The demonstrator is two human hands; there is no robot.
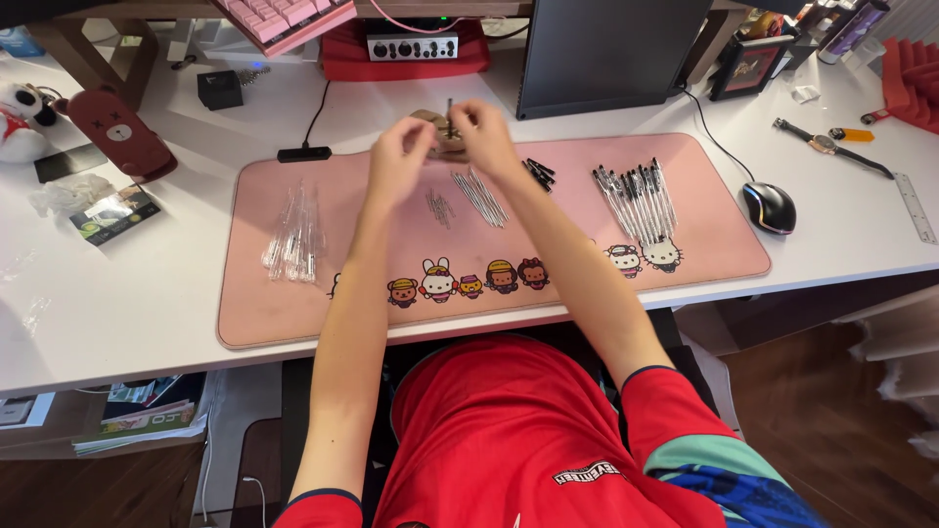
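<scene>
Up above the pink mat [293,313], both hands (left hand [399,156], right hand [484,137]) pinch one thin pen part [450,110] together.

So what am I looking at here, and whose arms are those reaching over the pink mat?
There is no machine here: a person wears a camera on the head, so the single picture looks down on their own two arms. The left hand and right hand meet above a pink mat on a white desk. The right hand pinches a thin dark rod; whether the left holds anything is too blurred to tell. On the mat lie clear tubes, thin refills, small springs, black caps and a row of pens. A mouse sits beside the mat.
</scene>
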